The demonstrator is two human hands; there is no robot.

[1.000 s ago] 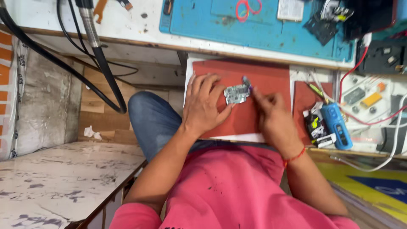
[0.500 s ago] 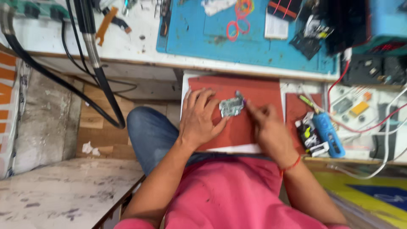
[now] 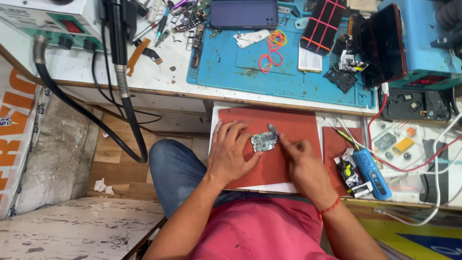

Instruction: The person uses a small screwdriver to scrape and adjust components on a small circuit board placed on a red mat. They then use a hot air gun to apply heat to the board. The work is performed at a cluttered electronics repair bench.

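A white, stained workbench [image 3: 159,77] is carrying a blue work mat [image 3: 284,79] at its back edge, with a dark phone [image 3: 244,13], rubber bands [image 3: 272,50] and small parts lying on it. A red mat [image 3: 298,126] is sitting on white paper nearer the person, a small circuit board [image 3: 264,141] resting on it. To the right, a blue handheld tool [image 3: 373,172], loose red and white wires [image 3: 433,159] and small components are lying scattered.
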